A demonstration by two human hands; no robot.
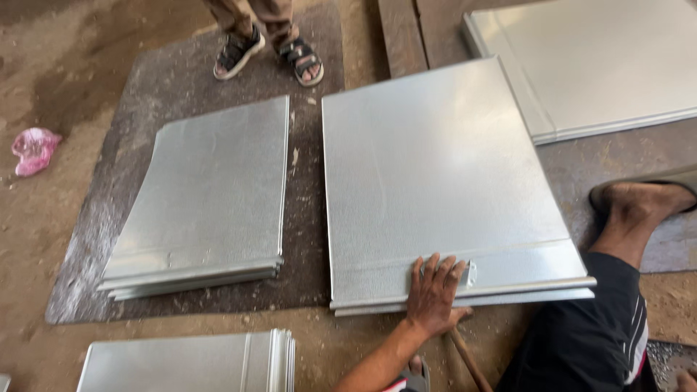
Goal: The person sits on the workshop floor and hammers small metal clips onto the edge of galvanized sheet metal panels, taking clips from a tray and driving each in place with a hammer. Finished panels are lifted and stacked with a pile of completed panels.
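My left hand (434, 294) lies flat, palm down and fingers spread, on the near edge of a large galvanized metal sheet (435, 174) that rests on the ground. Its fingertips sit just behind the sheet's folded front seam (523, 287), beside a small bent tab (470, 274). The hand holds nothing. A wooden handle (465, 356) lies on the dirt just under the wrist. My right hand is out of the picture. My leg in black shorts (581, 334) and my sandalled foot (642, 203) stretch out at the right.
A stack of curved metal sheets (210, 196) lies to the left on a dark mat (305, 218). More sheets lie at bottom left (189, 359) and top right (602, 58). Another person's sandalled feet (268, 51) stand at the top. A pink rag (35, 149) lies far left.
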